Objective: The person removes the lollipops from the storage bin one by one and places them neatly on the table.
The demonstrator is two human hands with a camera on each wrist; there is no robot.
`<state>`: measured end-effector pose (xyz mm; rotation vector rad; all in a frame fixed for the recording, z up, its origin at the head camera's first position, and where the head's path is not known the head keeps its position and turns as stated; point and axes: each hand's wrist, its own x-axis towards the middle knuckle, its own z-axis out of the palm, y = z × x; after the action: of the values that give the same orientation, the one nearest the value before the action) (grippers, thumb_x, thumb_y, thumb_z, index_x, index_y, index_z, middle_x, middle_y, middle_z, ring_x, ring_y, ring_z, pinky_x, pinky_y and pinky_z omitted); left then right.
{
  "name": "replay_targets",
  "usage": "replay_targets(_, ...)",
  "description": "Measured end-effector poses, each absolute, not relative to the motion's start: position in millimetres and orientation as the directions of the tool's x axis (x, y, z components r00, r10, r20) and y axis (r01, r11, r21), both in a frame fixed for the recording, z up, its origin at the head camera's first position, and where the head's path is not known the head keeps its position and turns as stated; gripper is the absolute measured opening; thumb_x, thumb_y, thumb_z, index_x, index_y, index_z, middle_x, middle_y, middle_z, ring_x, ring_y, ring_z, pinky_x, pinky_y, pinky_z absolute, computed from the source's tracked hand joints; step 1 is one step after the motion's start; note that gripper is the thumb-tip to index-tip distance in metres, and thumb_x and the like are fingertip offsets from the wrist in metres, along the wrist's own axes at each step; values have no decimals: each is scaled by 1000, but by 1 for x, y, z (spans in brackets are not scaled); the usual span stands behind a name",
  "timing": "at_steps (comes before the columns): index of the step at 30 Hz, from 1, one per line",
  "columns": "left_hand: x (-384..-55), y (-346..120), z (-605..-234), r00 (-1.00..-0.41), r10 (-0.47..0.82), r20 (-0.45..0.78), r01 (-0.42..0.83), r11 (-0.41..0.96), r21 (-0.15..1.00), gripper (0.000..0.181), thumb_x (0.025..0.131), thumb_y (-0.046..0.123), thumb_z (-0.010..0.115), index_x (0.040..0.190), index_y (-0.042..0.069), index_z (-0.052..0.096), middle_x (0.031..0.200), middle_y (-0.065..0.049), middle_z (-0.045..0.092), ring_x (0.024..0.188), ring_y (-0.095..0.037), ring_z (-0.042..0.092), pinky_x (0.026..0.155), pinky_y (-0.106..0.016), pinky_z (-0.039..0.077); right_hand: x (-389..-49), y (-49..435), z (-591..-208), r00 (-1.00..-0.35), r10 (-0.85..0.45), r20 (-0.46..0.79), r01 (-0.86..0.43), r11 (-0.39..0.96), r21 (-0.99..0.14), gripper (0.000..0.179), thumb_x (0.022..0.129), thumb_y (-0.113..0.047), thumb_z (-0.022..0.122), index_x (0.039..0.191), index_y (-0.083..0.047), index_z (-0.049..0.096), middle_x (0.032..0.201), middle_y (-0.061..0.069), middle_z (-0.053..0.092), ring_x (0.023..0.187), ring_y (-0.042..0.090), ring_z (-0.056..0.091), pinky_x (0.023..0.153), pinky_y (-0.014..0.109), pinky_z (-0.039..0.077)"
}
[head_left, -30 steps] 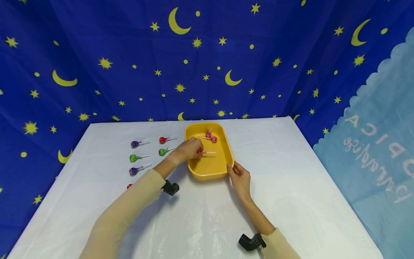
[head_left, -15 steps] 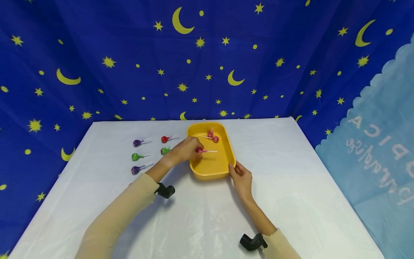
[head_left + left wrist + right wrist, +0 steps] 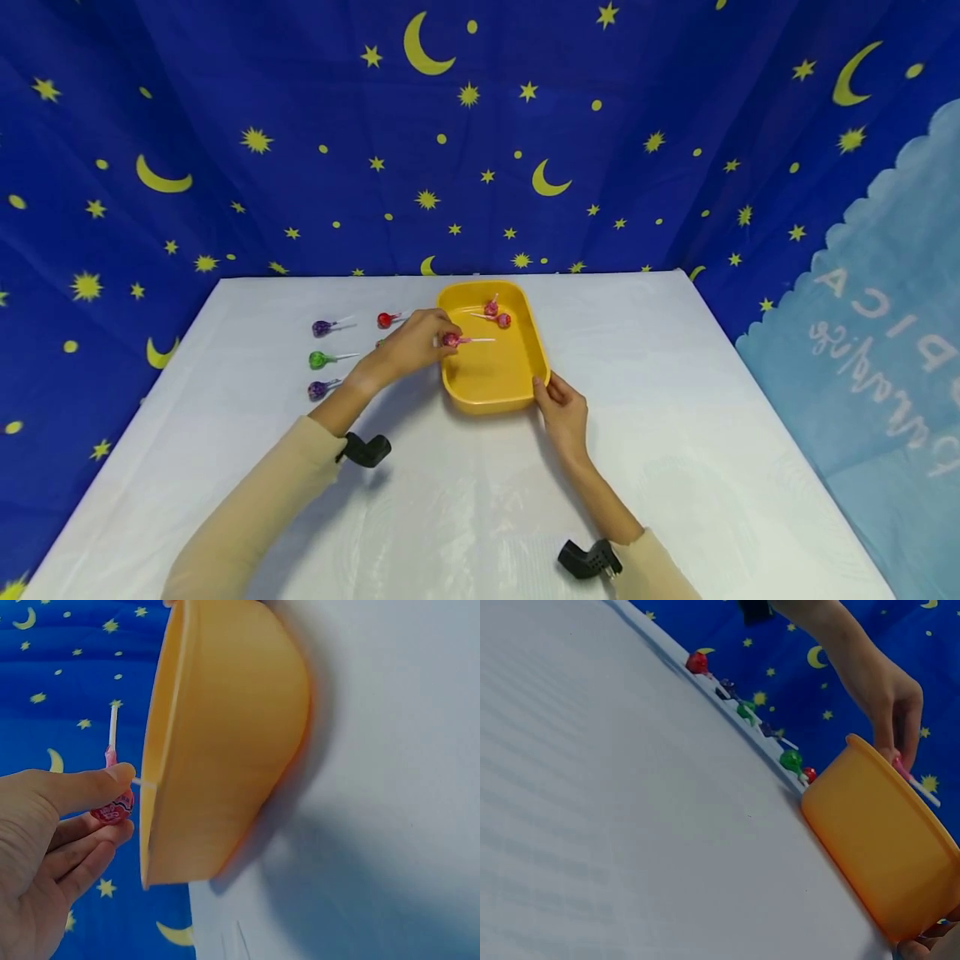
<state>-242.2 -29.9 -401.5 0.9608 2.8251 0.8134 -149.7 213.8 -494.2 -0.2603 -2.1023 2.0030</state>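
Pink lollipop, pinched by its wrapped head between the thumb and fingers of the left hand, is held above the left edge of the yellow tray, its stick pointing toward the tray's right edge. Gripping the tray's near right corner is the right hand, while two other pink lollipops lie inside near its far edge. Purple lollipops, a green lollipop and a red lollipop lie toward the worktop's far left corner.
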Motion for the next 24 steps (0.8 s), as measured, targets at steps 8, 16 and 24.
replay_targets(8, -234, -56, -404, -828, 519, 212, 543, 649, 532, 20, 87, 10, 73, 105, 2, 75, 95, -9, 69, 89, -22, 61, 81, -40, 54, -148, 214, -493, -960, 278, 36, -24, 46, -999, 43, 95, -14, 64, 131, 8, 56, 119, 27, 64, 109, 27, 66, 80, 14, 52)
replay_targets(16, -225, -81, -410, -893, 378, 244, 449, 698, 558, 29, 88, 8, 72, 114, -4, 70, 103, -16, 67, 92, -29, 64, 85, -44, 54, -149, 215, -495, -963, 267, 29, -15, 53, -998, 45, 96, -17, 63, 133, 8, 54, 121, 28, 63, 108, 21, 66, 81, 12, 51)
replay_targets(24, -221, -104, -429, -907, 331, 259, 420, 733, 535, 21, 86, 3, 72, 104, -6, 72, 96, -19, 68, 87, -31, 64, 75, -44, 55, -150, 216, -495, -963, 266, 29, -15, 54, -998, 45, 96, -17, 62, 133, 7, 54, 122, 27, 63, 106, 16, 66, 81, 12, 51)
